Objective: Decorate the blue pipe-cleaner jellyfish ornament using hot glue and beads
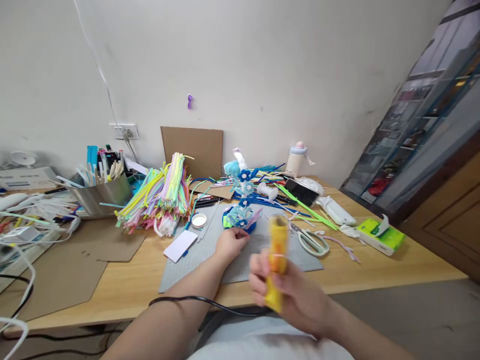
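A blue and white pipe-cleaner flower piece (245,188) stands upright on the grey mat (225,265), its round base dark blue. My left hand (230,245) is closed at the front of that base, fingertips pinched against its edge. In my right hand (288,287) is a yellow glue gun (278,245), smeared by motion and held above the mat's front edge. Its black cord (187,298) crosses over my left forearm. A white card (180,246) and a small round white-topped container (198,220) lie left of my left hand.
Scissors (313,242) lie right of the glue gun, near a green tissue pack (380,235). Bundled pipe cleaners (161,192) and a metal holder (99,192) stand at left. Behind are a phone (301,192), a bottle (297,159) and a cardboard sheet (193,150).
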A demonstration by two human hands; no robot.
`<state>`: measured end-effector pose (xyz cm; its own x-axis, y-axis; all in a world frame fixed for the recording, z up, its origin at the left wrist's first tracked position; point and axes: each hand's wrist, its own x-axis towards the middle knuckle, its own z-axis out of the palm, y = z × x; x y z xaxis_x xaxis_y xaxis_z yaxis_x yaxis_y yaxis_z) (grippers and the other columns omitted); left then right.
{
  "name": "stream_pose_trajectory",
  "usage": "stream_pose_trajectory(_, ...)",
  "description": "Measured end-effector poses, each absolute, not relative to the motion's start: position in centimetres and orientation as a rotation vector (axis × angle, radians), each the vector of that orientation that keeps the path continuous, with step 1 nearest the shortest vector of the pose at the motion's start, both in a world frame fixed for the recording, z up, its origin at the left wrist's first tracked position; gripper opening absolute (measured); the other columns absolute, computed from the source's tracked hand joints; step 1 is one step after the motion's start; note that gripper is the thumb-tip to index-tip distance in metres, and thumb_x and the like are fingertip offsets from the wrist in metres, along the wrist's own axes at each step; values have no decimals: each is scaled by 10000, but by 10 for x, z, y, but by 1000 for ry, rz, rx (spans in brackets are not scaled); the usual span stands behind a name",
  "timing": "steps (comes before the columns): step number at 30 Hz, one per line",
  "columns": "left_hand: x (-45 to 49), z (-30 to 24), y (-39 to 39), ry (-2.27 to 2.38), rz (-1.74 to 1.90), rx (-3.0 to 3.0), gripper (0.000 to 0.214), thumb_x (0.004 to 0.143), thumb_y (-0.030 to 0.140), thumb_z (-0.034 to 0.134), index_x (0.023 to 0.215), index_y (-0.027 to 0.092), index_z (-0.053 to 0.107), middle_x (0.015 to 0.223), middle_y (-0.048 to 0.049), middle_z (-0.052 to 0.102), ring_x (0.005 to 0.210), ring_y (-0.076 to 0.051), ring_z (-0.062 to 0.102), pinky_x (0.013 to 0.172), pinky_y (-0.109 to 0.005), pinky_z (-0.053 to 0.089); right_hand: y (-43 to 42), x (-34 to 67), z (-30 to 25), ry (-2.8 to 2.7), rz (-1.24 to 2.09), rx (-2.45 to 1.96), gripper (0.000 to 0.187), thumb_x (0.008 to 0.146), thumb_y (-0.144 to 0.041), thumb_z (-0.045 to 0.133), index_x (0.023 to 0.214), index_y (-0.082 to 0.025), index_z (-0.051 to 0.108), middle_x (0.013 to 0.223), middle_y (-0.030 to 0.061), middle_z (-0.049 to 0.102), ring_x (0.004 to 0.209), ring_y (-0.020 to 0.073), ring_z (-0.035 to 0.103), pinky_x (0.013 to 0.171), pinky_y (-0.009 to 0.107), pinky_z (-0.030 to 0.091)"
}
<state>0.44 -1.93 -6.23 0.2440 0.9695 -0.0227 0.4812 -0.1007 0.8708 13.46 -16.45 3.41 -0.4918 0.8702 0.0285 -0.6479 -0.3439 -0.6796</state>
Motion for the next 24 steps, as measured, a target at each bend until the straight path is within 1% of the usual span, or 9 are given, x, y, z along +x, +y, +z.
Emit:
stream_pose_trajectory(3, 4, -62, -18, 1367, 767, 1757, 233, 744, 370, 636, 826, 157, 685, 601, 14, 581, 581, -135, 550, 542, -253, 396, -175, 193, 12, -805, 1660, -659, 254, 694, -327, 735, 671, -216, 508, 677, -45, 471, 491, 77, 431, 410, 201, 332)
stream_pose_trajectory(6, 3, -63, -15, 1386, 805, 1767, 217, 715, 367, 618, 792, 177, 690, 565, 20, 557, 528, -121, 495, 495, -241, 322, -176, 234, -12, -929, 1199, -1194, 229, 672, -317, 742, 753, -205, 559, 595, -24, 513, 535, 134, 495, 519, 281, 420)
stream_pose_trajectory(8, 4, -63, -13, 1397, 823, 1765, 225, 702, 371, 609, 780, 175, 687, 551, 25, 541, 511, -114, 466, 487, -238, 303, -174, 247, -23, -897, 1099, -1377, 273, 609, -317, 776, 724, -183, 568, 609, 3, 554, 556, 154, 502, 551, 314, 428)
stream_pose_trajectory(10, 4, -62, -11, 1406, 830, 1763, 227, 682, 374, 613, 761, 175, 687, 518, 37, 507, 492, -109, 439, 488, -236, 297, -173, 249, -27, -816, 1249, -1276, 300, 592, -289, 789, 788, -176, 593, 719, 29, 600, 605, 162, 522, 567, 315, 430)
stream_pose_trajectory(12, 6, -60, -12, 1411, 839, 1762, 222, 667, 373, 617, 742, 176, 687, 490, 48, 473, 481, -105, 419, 492, -234, 301, -172, 244, -28, -704, 1486, -1024, 324, 641, -250, 768, 917, -206, 604, 817, 26, 614, 658, 152, 544, 604, 302, 435)
stream_pose_trajectory(14, 7, -57, -14, 1421, 860, 1757, 228, 675, 376, 603, 749, 176, 682, 487, 51, 465, 480, -106, 415, 495, -233, 305, -170, 237, -29, -583, 1658, -789, 302, 698, -261, 740, 967, -242, 604, 831, 12, 617, 672, 134, 553, 643, 294, 442)
stream_pose_trajectory(18, 8, -51, -20, 1447, 919, 1738, 253, 725, 391, 552, 795, 167, 645, 544, 36, 500, 518, -119, 450, 508, -234, 319, -161, 231, -39, -437, 1789, -542, 192, 761, -375, 683, 818, -202, 624, 749, 10, 605, 600, 103, 543, 578, 239, 435)
stream_pose_trajectory(21, 9, -49, -23, 1449, 936, 1730, 249, 735, 393, 545, 792, 162, 619, 592, 21, 533, 549, -127, 474, 527, -236, 346, -155, 232, -49, -439, 1789, -542, 254, 815, -380, 615, 687, -162, 595, 716, 25, 600, 566, 101, 547, 531, 223, 435)
stream_pose_trajectory(24, 11, -48, -25, 1439, 929, 1724, 251, 729, 397, 557, 793, 163, 620, 659, 3, 579, 588, -135, 501, 549, -236, 370, -153, 235, -56, -476, 1727, -582, 246, 834, -375, 586, 727, -155, 611, 750, 51, 630, 563, 111, 565, 527, 235, 459)
